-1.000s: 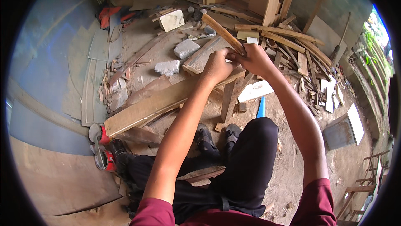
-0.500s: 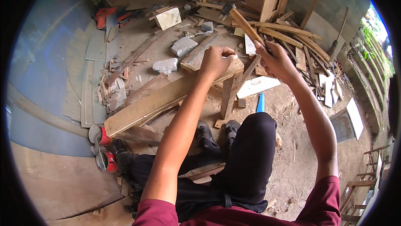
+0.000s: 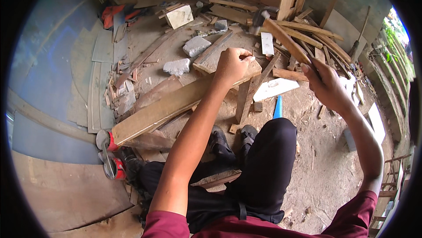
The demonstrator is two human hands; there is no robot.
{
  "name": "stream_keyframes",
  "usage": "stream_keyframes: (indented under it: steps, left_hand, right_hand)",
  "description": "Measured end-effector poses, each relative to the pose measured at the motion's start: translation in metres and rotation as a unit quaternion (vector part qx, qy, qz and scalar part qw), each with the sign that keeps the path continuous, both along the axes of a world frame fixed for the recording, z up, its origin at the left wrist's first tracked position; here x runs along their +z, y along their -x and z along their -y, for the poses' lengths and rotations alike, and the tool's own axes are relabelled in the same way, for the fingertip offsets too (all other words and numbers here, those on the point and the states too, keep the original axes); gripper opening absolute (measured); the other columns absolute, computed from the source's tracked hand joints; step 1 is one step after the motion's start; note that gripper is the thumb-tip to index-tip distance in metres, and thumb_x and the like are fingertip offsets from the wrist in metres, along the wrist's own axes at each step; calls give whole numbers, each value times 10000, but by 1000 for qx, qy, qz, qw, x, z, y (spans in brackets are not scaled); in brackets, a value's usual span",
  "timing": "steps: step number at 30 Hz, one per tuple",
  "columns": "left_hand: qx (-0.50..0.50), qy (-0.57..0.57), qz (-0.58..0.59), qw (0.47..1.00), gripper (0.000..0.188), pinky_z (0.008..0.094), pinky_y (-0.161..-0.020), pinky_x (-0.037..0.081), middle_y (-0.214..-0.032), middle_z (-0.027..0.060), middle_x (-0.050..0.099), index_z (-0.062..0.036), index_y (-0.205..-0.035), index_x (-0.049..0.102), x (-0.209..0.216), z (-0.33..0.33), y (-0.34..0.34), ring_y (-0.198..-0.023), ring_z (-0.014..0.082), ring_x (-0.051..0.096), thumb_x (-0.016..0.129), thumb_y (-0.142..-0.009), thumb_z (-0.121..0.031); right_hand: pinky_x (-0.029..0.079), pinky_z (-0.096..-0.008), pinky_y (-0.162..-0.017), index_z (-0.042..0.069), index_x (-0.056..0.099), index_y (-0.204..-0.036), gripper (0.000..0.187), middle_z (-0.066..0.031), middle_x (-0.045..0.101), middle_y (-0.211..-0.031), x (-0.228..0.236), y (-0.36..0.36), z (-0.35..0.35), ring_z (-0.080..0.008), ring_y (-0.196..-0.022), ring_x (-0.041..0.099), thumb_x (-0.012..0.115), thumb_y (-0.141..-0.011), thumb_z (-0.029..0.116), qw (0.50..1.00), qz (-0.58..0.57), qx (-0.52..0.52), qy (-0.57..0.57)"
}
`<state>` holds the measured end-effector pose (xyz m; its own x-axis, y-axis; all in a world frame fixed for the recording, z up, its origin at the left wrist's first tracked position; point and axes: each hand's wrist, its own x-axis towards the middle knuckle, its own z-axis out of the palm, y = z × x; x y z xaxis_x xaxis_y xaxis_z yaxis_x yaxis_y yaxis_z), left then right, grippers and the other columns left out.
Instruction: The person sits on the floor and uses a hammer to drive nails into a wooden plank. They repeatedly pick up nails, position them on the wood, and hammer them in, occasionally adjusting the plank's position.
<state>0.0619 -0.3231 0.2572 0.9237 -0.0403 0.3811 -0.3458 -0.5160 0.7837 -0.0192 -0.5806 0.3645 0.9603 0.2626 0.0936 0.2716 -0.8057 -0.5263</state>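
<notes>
My right hand (image 3: pixel 329 84) grips the wooden handle of a hammer (image 3: pixel 288 40). Its dark metal head is up and to the left, past the end of a long wooden plank (image 3: pixel 162 108). My left hand (image 3: pixel 233 65) rests at the plank's right end, thumb and fingers pinched around what looks like a thin nail, mostly hidden by the fingertips. The plank runs slantwise from lower left to the middle, and its right end is held up by a wooden leg (image 3: pixel 242 102).
Two red cans (image 3: pixel 115 169) stand by the plank's left end. A blue tool piece (image 3: pixel 278 107) shows beside my knee. Concrete lumps (image 3: pixel 196 46) lie behind the plank. Scrap boards (image 3: pixel 303 31) pile up at the back right, and a blue-grey sheet (image 3: pixel 48 62) lines the left.
My right hand has swung the hammer to the right, away from the left hand. The left hand keeps its pinch at the plank's end. The view has shifted slightly.
</notes>
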Motion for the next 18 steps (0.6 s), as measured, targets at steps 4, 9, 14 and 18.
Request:
stream_keyframes:
  steps: [4,9,14,18]
  left_hand:
    - [2,3,9,1000,210,340,-749,546,-901,178,728,-9,-949,744,1,3,2,-832,273,722,737,-826,-179]
    - [-9,-2,32,999,208,340,-748,546,-900,176,728,-15,-951,746,0,1,0,-821,271,721,738,-824,-179]
    - [-13,7,-10,1000,220,328,-745,543,-893,167,734,-13,-955,750,2,2,2,-802,237,717,744,-826,-192]
    - [-7,8,-8,1000,234,312,-747,535,-889,141,748,-16,-975,757,0,-1,0,-786,179,704,758,-826,-196]
  right_hand:
    - [440,-408,-640,-7,537,-899,390,-168,549,-678,4,7,2,-294,-628,552,517,-1015,364,996,-7,20,90]
    - [425,-442,-608,-11,536,-907,373,-181,560,-670,-2,6,3,-358,-622,545,514,-1020,344,998,15,40,52]
    - [427,-416,-585,-7,553,-941,342,-155,551,-645,-18,4,5,-302,-581,552,522,-1019,325,993,71,74,60]
    - [419,-386,-571,-7,558,-964,318,-105,534,-638,2,6,0,-222,-577,555,518,-1022,303,1000,25,12,7]
